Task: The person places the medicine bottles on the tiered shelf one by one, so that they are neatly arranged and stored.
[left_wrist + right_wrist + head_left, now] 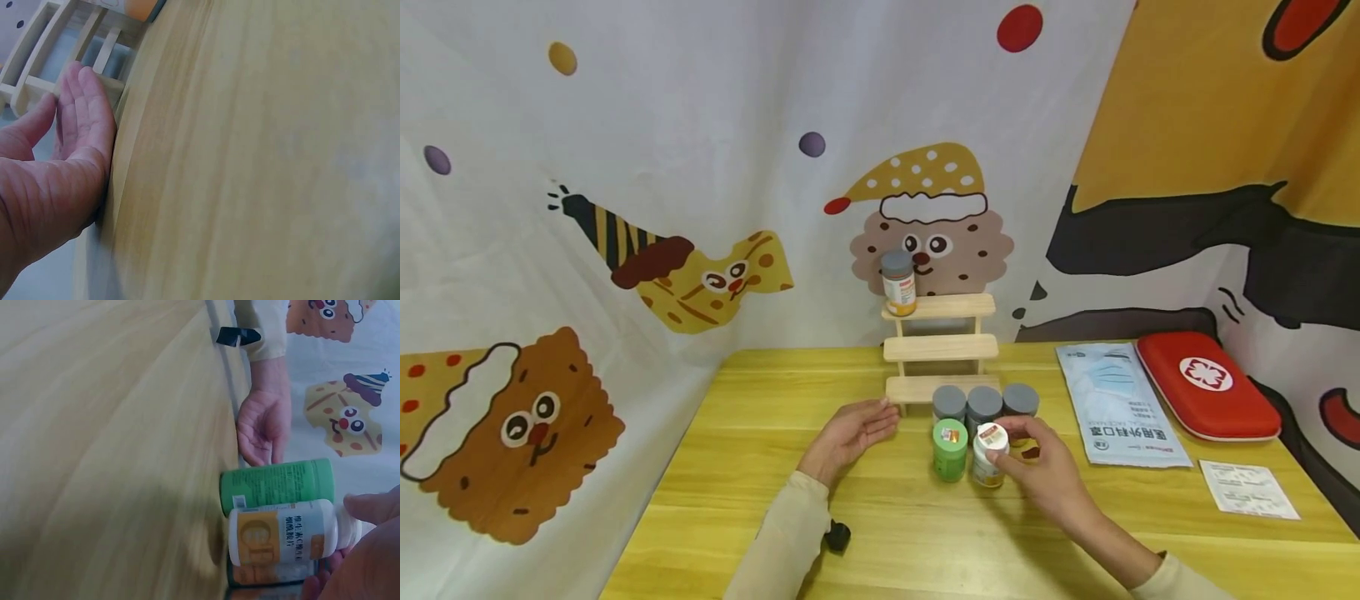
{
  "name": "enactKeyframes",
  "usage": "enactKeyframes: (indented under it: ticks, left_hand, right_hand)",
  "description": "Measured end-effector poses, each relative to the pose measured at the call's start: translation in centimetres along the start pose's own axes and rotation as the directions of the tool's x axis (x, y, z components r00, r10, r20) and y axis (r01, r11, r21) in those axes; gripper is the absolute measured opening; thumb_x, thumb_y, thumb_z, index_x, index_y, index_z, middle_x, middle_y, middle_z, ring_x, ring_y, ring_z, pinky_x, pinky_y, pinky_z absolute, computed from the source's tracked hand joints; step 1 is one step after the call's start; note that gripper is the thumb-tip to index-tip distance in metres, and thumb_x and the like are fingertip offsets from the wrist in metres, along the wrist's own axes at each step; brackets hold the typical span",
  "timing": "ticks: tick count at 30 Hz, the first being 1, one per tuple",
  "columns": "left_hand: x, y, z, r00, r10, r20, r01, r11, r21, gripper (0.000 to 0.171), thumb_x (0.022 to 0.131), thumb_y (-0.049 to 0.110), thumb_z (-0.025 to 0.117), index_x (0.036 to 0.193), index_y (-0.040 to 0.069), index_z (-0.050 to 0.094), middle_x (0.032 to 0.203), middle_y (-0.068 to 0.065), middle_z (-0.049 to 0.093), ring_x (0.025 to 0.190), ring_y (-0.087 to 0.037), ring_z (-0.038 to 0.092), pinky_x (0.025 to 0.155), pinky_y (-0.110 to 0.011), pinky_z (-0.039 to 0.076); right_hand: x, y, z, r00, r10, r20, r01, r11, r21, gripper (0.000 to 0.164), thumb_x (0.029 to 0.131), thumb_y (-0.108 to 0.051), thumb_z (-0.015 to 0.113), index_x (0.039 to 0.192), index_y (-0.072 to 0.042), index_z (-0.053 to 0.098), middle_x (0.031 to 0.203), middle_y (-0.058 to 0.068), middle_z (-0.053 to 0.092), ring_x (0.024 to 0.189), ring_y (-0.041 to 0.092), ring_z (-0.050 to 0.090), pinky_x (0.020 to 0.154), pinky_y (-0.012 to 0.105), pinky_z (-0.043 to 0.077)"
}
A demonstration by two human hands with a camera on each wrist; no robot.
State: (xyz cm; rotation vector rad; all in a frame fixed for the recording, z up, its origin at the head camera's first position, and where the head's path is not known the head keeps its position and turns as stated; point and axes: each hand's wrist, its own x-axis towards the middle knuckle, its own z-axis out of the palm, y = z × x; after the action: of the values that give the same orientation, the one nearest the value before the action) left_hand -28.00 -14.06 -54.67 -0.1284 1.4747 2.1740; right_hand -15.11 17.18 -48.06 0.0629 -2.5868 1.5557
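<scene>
My right hand [1048, 471] pinches a white pill bottle [989, 467] near its cap, thumb on one side and fingers on the other. Its orange and white label shows in the right wrist view, where the bottle [284, 532] stands beside a green bottle [275, 485]. Directly behind these two are several grey-capped bottles [949, 398], partly hidden. With fingers straight and palm turned inward, my left hand [854, 435] rests at the table, fingertips by the left end of the lowest step of a wooden three-step rack [940, 347]. The top step carries one grey-capped bottle [900, 287].
To the right lie a face mask packet [1123, 408], a red first-aid case [1210, 387] and a small white printed packet [1247, 489]. A patterned cloth [700, 167] hangs behind the wooden table [715, 500]. Some small black item [837, 536] sits at my left sleeve.
</scene>
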Motion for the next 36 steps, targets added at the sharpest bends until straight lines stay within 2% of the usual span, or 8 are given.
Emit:
enactKeyframes:
  ticks: [5,11,16,21,31,36]
  left_hand:
    - [-0.1,0.1,-0.1,1.0,0.001,-0.005,-0.001,1.0,0.002,0.031,0.109,0.017,0.061,0.133,-0.002,0.059,0.114,-0.008,0.079,0.107,-0.017,0.076,0.102,-0.035,0.063]
    - [-0.2,0.2,0.0,1.0,0.006,-0.003,-0.006,1.0,0.007,0.028,0.109,0.017,0.061,0.131,-0.002,0.061,0.114,-0.008,0.079,0.105,-0.016,0.077,0.102,-0.035,0.063]
    - [-0.2,0.2,-0.1,1.0,0.004,-0.006,-0.004,1.0,0.005,0.028,0.109,0.017,0.061,0.13,-0.001,0.061,0.116,-0.009,0.078,0.11,-0.018,0.076,0.103,-0.036,0.063]
    - [-0.2,0.1,-0.2,1.0,0.009,-0.014,-0.009,1.0,0.008,0.028,0.109,0.017,0.061,0.13,-0.001,0.061,0.115,-0.008,0.078,0.108,-0.018,0.076,0.103,-0.036,0.063]
    - [-0.2,0.1,0.0,1.0,0.0,0.0,0.0,1.0,0.006,0.029,0.109,0.016,0.061,0.132,-0.001,0.06,0.117,-0.009,0.078,0.112,-0.019,0.075,0.104,-0.036,0.062]
    - [-0.2,0.1,0.2,1.0,0.004,-0.001,-0.004,1.0,0.006,0.031,0.109,0.016,0.061,0.134,-0.003,0.059,0.116,-0.008,0.078,0.11,-0.018,0.075,0.103,-0.036,0.063]
  right_hand:
    - [-0.1,-0.4,-0.7,0.994,-0.096,-0.043,0.09,0.989,-0.121,0.038,0.089,-0.021,0.088,0.123,-0.013,0.073,0.115,0.004,0.072,0.106,0.023,0.063,0.084,0.029,0.051]
    - [-0.4,-1.5,-1.6,0.987,-0.147,-0.063,0.137,0.979,-0.152,0.039,0.088,-0.026,0.089,0.123,-0.016,0.074,0.113,0.0,0.071,0.103,0.007,0.057,0.084,0.027,0.05]
    - [-0.7,-2.7,-2.4,0.976,-0.202,-0.08,0.189,0.972,-0.141,0.036,0.088,-0.021,0.089,0.12,-0.017,0.074,0.114,-0.001,0.072,0.102,-0.002,0.055,0.082,0.024,0.051]
    - [-0.4,-4.0,-3.1,0.976,-0.209,-0.064,0.203,0.975,-0.085,0.035,0.092,-0.021,0.086,0.123,-0.015,0.072,0.118,-0.001,0.07,0.105,-0.001,0.057,0.083,0.022,0.055]
    - [1.3,-6.9,-4.3,0.97,-0.236,-0.054,0.234,0.972,-0.034,0.036,0.096,-0.022,0.081,0.129,-0.013,0.069,0.126,0.002,0.071,0.102,0.003,0.063,0.084,0.016,0.059]
    - [2.9,-7.8,-4.4,0.959,-0.275,-0.061,0.274,0.961,-0.026,0.039,0.096,-0.022,0.081,0.132,-0.014,0.068,0.126,0.004,0.072,0.107,-0.003,0.062,0.086,0.016,0.059]
